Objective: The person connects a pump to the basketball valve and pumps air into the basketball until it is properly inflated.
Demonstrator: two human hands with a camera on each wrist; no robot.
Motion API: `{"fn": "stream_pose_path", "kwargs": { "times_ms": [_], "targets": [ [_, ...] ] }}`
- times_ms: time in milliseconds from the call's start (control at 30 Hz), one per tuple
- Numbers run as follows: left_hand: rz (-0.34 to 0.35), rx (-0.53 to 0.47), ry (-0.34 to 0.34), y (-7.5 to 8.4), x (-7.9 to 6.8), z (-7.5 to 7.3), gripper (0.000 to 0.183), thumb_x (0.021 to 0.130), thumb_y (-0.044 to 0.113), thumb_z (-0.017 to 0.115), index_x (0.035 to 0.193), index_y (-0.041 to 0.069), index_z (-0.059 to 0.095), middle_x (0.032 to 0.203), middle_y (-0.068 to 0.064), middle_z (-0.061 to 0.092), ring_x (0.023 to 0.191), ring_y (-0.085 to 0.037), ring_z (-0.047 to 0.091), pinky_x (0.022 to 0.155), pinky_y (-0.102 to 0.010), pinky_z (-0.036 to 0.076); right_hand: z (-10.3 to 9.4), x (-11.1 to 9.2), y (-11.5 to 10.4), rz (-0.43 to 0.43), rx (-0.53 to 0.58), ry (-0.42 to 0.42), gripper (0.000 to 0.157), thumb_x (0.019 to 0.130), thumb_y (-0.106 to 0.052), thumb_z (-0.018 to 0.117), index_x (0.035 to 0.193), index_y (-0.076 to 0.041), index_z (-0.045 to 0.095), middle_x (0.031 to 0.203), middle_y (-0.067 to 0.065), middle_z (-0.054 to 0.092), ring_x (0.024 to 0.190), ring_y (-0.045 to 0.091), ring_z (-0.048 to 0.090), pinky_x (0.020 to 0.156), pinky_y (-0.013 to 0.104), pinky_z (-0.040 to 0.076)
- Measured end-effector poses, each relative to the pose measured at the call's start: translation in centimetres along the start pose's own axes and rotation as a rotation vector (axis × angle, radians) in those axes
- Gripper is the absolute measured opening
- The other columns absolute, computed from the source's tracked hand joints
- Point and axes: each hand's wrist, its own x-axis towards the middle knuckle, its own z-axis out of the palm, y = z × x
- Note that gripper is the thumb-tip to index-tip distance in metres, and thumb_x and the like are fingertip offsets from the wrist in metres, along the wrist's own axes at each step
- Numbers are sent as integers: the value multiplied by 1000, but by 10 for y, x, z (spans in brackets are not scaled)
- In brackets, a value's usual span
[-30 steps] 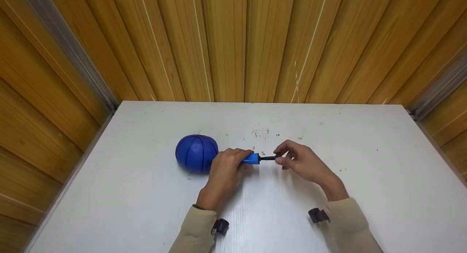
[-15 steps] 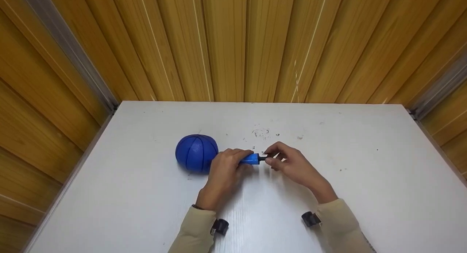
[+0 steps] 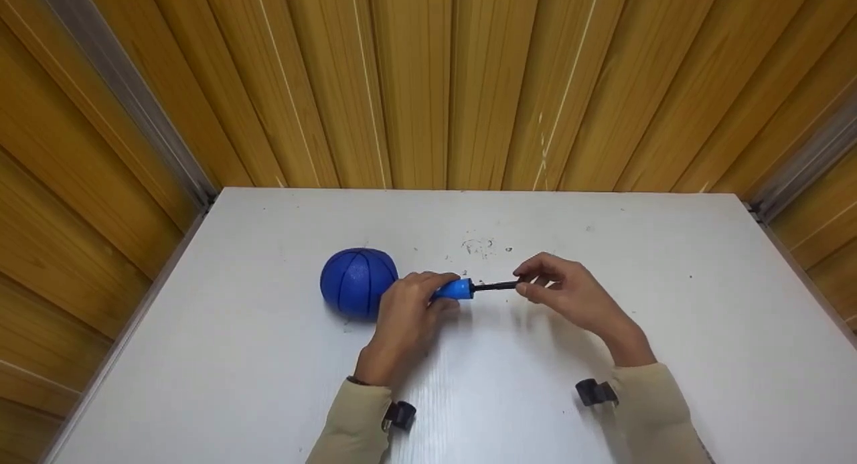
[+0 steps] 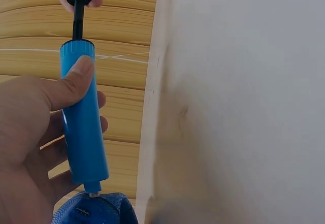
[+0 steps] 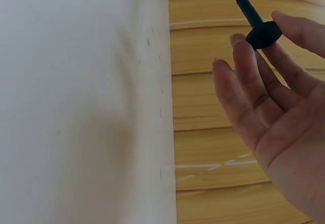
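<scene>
A blue ball (image 3: 356,283) with dark seams, flattened on top, sits on the white table left of the hands. My left hand (image 3: 408,310) grips the blue barrel of a small hand pump (image 4: 84,127), thumb along its side. In the left wrist view, the pump's nozzle end meets the ball (image 4: 96,210) at a small metal piece. The black plunger rod (image 3: 495,286) stands pulled out of the barrel to the right. At its end, my right hand (image 3: 579,293) pinches the round black handle (image 5: 264,35) between thumb and fingers.
The white table (image 3: 254,383) carries scattered dark specks and scuffs near its middle. Wood-patterned panels (image 3: 415,82) rise behind its far edge and along both sides. Black wrist cameras (image 3: 402,416) hang from both sleeves.
The right hand first pushed the plunger leftward into the barrel, then drew it back out to the right, further than at the start. The left hand and ball shifted only slightly.
</scene>
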Motion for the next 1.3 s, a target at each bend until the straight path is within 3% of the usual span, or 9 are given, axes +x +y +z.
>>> {"fn": "stream_pose_path", "kwargs": {
  "times_ms": [233, 533, 933, 1200, 1300],
  "targets": [
    [-15, -21, 2, -2, -2, -1, 37, 90, 21, 86, 125, 12, 79, 113, -2, 78, 103, -22, 72, 92, -40, 59, -29, -10, 2, 21, 17, 13, 23, 100, -14, 75, 118, 0, 71, 105, 11, 73, 88, 25, 72, 81, 29, 57],
    [2, -11, 21, -1, 0, 0, 36, 90, 19, 86, 124, 10, 79, 112, -4, 79, 103, -24, 73, 91, -41, 59, -32, -11, -3, 16, 18, 42, 27, 102, -15, 74, 122, 1, 71, 105, 14, 73, 86, 32, 73, 83, 30, 55],
    [37, 22, 32, 3, 1, 2, 36, 90, 19, 86, 124, 11, 79, 112, -3, 79, 102, -24, 73, 90, -41, 59, -10, -4, -8, 45, -22, 15, 23, 101, -16, 75, 121, -5, 71, 107, 8, 74, 89, 34, 74, 87, 41, 54],
    [33, 24, 25, 4, 1, 1, 36, 89, 18, 87, 123, 11, 79, 110, -3, 79, 99, -24, 72, 88, -42, 59, 13, 2, -10, 24, 12, 11, 21, 101, -15, 75, 119, -6, 70, 105, 7, 73, 86, 34, 74, 83, 38, 58],
    [36, 32, 19, 5, 1, 1, 36, 89, 19, 87, 123, 11, 79, 110, -3, 79, 100, -25, 72, 89, -42, 59, 22, 5, -10, 11, 26, 15, 20, 101, -15, 76, 118, -6, 70, 105, 7, 72, 84, 33, 73, 81, 41, 61]
  ]
}}
